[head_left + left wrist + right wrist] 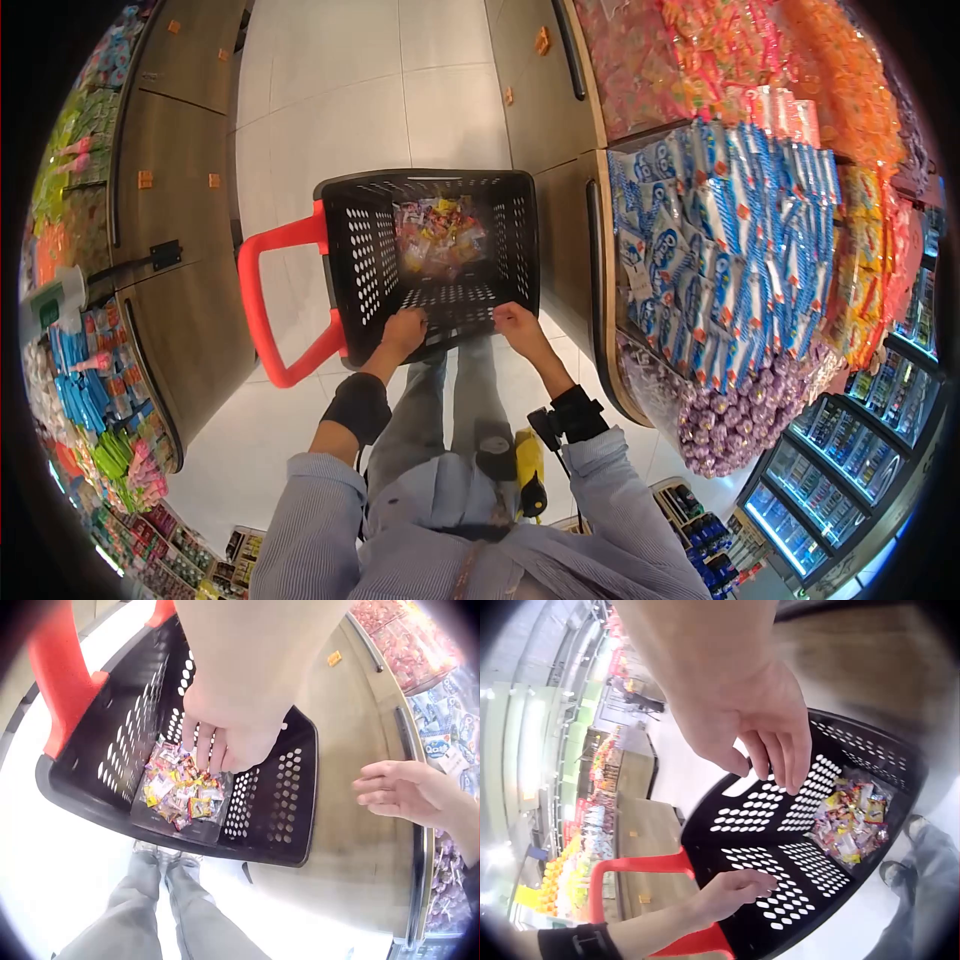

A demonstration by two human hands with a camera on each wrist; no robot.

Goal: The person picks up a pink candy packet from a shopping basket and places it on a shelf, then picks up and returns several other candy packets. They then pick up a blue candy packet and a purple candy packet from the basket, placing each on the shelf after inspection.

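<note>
Overhead: red handle (262,300) sits left of the left hand (403,333), whose fingers curl loosely, holding nothing, at the near rim of the black basket (365,250). Candy bag (440,235) lies beyond the fingertips, on the basket floor. Right hand (520,325) hovers alongside, fingers relaxed, close together, empty.

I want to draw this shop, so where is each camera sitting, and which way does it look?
Head: sits on the person's head, faces down at the black basket; shows sleeves, legs, the left-hand grip and right-hand grip.
Left wrist: sits on the left wrist, faces down past that grip into the basket at the sweets bag; legs show.
Right wrist: sits on the right wrist, faces down across the basket; both grips show.
Shared: both wrist views hold the sweets bag and red handle.
</note>
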